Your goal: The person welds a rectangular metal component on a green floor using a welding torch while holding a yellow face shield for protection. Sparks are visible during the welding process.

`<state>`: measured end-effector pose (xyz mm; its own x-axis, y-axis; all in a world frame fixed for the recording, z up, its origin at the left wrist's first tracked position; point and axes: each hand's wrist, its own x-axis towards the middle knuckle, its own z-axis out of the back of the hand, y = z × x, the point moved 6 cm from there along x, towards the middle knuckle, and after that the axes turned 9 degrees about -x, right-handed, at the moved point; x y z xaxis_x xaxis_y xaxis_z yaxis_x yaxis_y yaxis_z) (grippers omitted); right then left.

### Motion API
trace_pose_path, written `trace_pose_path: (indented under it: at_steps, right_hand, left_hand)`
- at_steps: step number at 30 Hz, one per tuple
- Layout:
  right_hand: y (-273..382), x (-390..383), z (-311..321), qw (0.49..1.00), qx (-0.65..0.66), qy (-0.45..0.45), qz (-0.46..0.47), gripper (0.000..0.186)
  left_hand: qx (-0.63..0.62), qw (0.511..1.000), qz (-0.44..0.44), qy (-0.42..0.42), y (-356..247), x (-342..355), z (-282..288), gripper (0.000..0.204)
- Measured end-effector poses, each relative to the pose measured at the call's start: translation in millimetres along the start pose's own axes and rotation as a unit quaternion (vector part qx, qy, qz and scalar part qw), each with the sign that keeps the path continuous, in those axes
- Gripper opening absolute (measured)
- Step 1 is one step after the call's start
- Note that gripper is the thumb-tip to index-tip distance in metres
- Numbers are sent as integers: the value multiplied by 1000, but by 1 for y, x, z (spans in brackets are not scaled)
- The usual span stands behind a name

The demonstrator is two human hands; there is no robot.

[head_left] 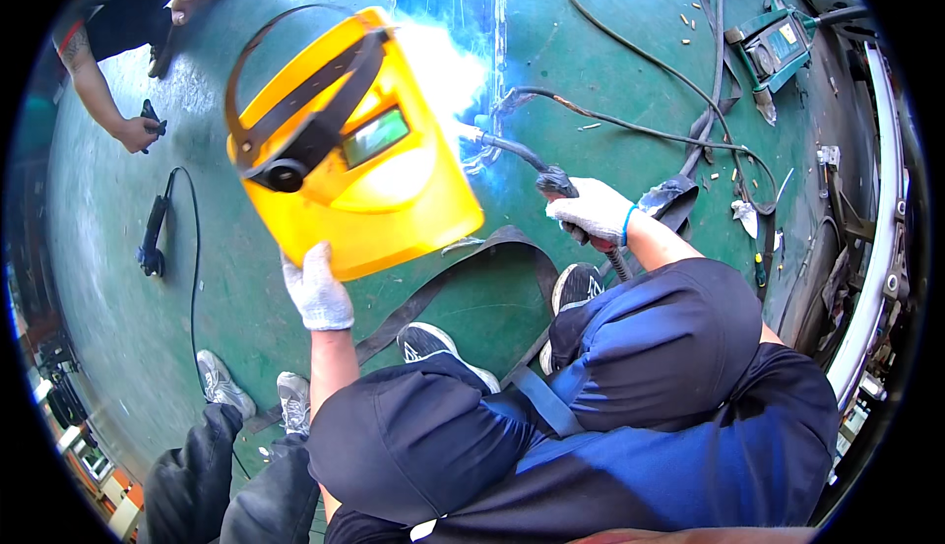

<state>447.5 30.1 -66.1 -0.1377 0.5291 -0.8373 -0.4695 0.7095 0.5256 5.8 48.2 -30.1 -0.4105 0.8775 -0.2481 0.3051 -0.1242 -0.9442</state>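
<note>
Welding torch: position?

"Right of the yellow mask, its neck reaching white glare beside the mask's upper-right edge."

"State of fingers?"

"Right hand: gloved, fingers wrapped round the torch handle. Left hand: gloved, thumb on the mask's lower edge, holding it; remaining fingers hidden behind."

"Surroundings?"

"Green floor; black corded tool left of the mask, green-cased machine far to its right."

A black corded power tool is laid at left on the green floor, and a green-cased device is set at upper right. Pale stubs are scattered near it; the right side is bordered by a white rail.
</note>
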Motion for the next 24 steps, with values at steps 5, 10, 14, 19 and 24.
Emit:
trace_pose_path:
  at_steps: [5,10,14,19,24]
  right_hand:
    - [-3,0,1,1000,-5,-11,-20,27]
    - [-1,1,-1,1000,8,-13,-16,26]
    - [1,-3,-1,1000,12,-4,-15,27]
    - [1,-2,0,1000,0,-5,-15,28]
    - [-1,0,2,1000,-19,-12,-20,30]
  left_hand:
    - [-17,996,28,84,10,-9,-40,52]
    - [3,995,30,91,8,-13,-40,52]
    - [-9,999,30,44,11,-6,-25,50]
    - [-40,999,0,-33,-4,5,6,51]
    - [-108,988,39,-102,-10,7,22,51]
